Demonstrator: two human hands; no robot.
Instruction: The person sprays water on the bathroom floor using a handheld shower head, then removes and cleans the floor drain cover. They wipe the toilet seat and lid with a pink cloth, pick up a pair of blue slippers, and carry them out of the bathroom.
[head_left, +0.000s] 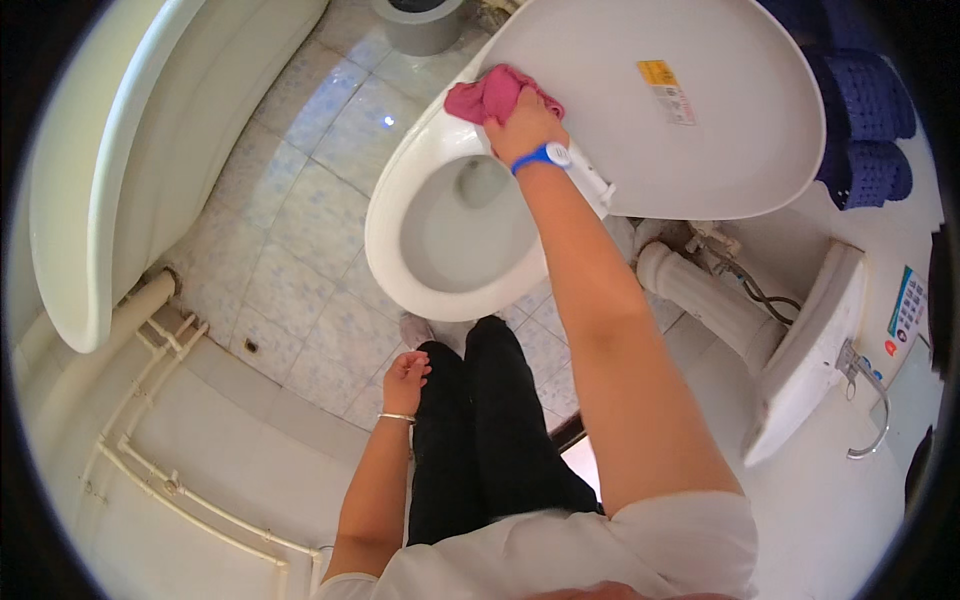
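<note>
A crumpled pink cloth (487, 96) is under my right hand (529, 127), pressed to the rear rim of a white toilet bowl (390, 240). My right arm reaches across the bowl's edge, and a blue band with a white disc circles the wrist. Behind the hand, the toilet lid (727, 142) is raised and bears a yellow and white sticker (666, 91). My left hand (407, 373) hangs beside my left knee with its fingers loosely curled and nothing plainly in them. Part of the cloth is hidden by my right fingers.
A pale bathtub (150, 172) curves along the left, above white pipes (217, 514). A grey bin (421, 30) stands behind the toilet. On the right are a pedestal sink (810, 360) with a curved faucet (874, 420), hoses (750, 281) and blue slippers (862, 135).
</note>
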